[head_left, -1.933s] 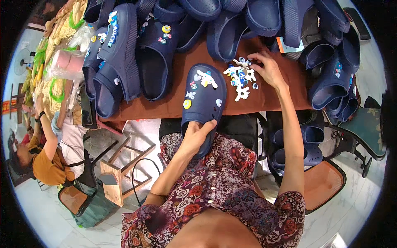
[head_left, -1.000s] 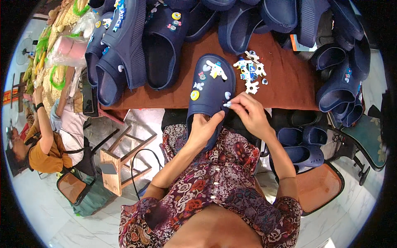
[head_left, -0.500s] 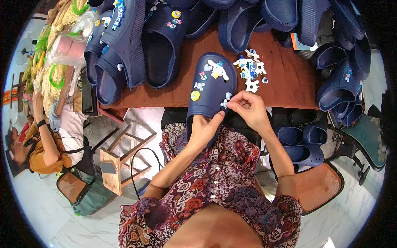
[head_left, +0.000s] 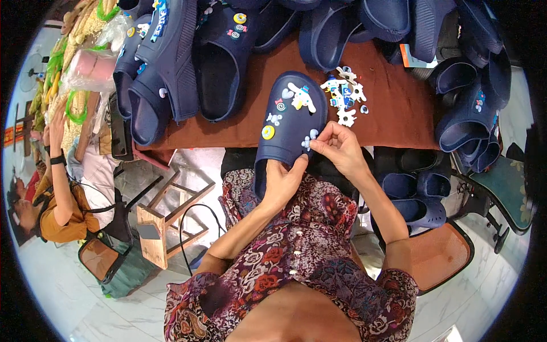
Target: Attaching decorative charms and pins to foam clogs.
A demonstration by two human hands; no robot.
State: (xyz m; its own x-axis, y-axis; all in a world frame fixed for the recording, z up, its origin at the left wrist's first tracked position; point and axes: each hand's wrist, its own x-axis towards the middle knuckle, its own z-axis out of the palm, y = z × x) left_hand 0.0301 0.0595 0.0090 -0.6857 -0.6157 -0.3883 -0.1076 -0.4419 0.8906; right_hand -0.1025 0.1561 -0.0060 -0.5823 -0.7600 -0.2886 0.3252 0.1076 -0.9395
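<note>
A navy blue clog [head_left: 289, 128] is held up at the table's front edge. My left hand [head_left: 283, 178] grips it from the near end, fingers inside the opening and thumb on the outer side. Small charms sit on its upper: a white long-eared figure [head_left: 302, 98], a yellow ring [head_left: 268, 132], a heart and a candy swirl. My right hand [head_left: 337, 147] pinches a pale bow-like charm [head_left: 309, 139] against the clog's right side, fingertips pressed together. Just beyond lies a small pile of white and blue charms [head_left: 344, 97] on the brown cloth.
Many navy clogs [head_left: 219, 74] line the far side of the brown-covered table [head_left: 393, 108], with more stacked at the right [head_left: 464, 131]. Below the right edge are further clogs [head_left: 413, 212] and an orange mesh chair [head_left: 439, 256]. A wooden stool [head_left: 171, 219] and a co-worker [head_left: 57, 194] are at left.
The clog and my hands have shifted very slightly; my right fingers still pinch the same charm. At the left, the co-worker's arm has moved.
</note>
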